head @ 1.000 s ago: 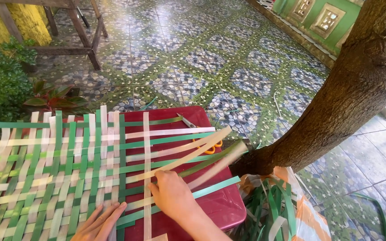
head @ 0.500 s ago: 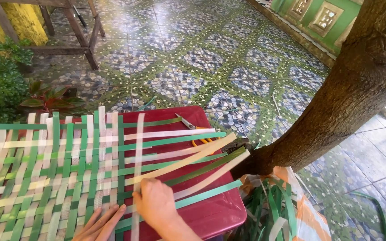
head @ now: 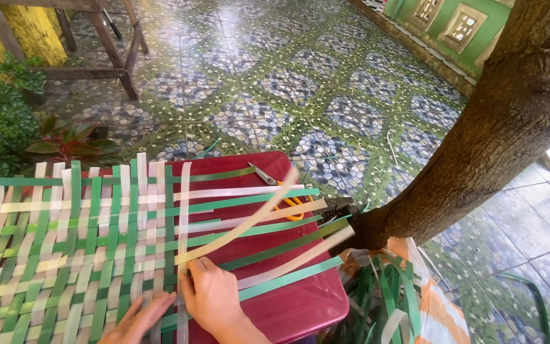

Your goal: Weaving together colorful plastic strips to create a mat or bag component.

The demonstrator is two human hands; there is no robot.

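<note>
The cream strip [head: 183,210] slid left; 2 hands [head: 214,299] press 1 woven mat [head: 65,255], grip flat, spread.

an orange-and-white plastic bag [head: 437,306] sits beside the tree trunk [head: 479,140].

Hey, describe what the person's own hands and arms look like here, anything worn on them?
Both are bare. The right hand shows no glove, ring or watch, and its forearm runs out of the bottom edge without any sleeve in view. Only the fingers of the left hand show, also uncovered; its wrist and arm are out of frame.
</note>
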